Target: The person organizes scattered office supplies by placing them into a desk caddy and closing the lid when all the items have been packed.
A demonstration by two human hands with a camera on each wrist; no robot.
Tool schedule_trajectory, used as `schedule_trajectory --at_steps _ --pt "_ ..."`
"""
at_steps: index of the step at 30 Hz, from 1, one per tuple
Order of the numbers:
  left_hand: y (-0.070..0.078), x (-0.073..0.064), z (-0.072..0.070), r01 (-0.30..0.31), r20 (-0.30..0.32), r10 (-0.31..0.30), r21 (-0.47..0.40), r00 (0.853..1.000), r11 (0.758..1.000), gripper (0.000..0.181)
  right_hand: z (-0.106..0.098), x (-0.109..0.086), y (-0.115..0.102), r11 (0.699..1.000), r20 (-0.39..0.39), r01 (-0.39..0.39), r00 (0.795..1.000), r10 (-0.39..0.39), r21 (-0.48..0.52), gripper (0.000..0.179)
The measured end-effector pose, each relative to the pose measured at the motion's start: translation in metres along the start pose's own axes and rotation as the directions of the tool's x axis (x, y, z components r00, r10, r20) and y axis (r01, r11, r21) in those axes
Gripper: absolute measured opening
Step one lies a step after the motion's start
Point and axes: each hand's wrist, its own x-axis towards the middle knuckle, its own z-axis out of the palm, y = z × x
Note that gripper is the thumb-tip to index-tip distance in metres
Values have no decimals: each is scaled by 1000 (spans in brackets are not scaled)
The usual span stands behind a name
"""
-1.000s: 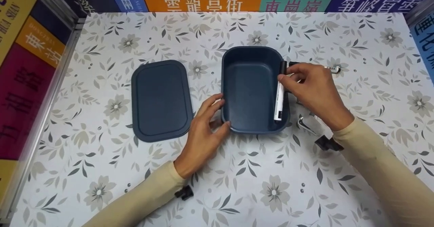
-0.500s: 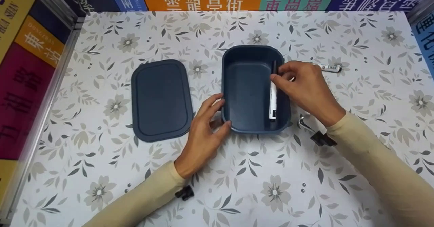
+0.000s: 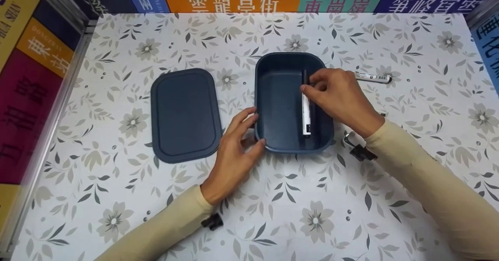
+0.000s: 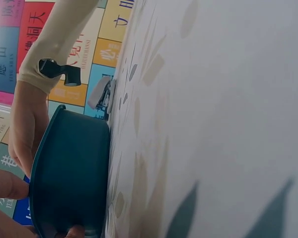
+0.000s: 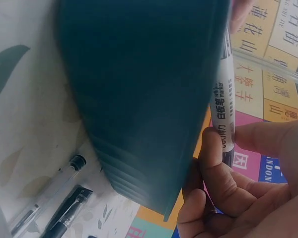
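Observation:
In the head view, a dark blue rectangular box (image 3: 278, 112) stands uncovered on the patterned tabletop. My left hand (image 3: 236, 155) holds its near left corner, thumb at the rim and fingers along the outer wall; the left wrist view shows a fingertip against the box's outside (image 4: 72, 168). Between thumb and fingers, my right hand (image 3: 337, 93) pinches a whiteboard marker (image 3: 306, 114) near its black cap. The marker lies lengthwise over the box opening, toward the right side. In the right wrist view, the marker's white barrel (image 5: 223, 99) shows above the rim.
A matching blue lid (image 3: 185, 114) lies flat left of the box. Another white marker (image 3: 374, 77) lies behind my right hand. A stapler-like object (image 4: 102, 94) is partly hidden by the right wrist. Beside the box lie a clear pen (image 5: 47, 193) and a dark pen (image 5: 67, 213).
My right hand has carried the marker leftward from the box's right rim to over its interior. More of the other marker is uncovered. The left hand, box and lid have stayed put.

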Motion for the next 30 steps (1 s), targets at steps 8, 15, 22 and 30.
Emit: schedule_trajectory --at_steps 8,15,22,30 --pt "0 0 1 -6 -5 6 10 1000 1000 57 3 9 -4 999 60 -32 998 34 -22 34" --pt "1 1 0 -1 -6 1 37 1000 999 56 2 17 -10 999 106 -22 994 26 -38 31" --pt "1 0 0 -2 -5 2 21 1000 1000 57 3 26 -17 998 141 -19 990 28 -61 30" --pt "0 0 1 -5 -7 5 7 1000 1000 57 10 37 -21 997 184 -42 981 53 -65 25"
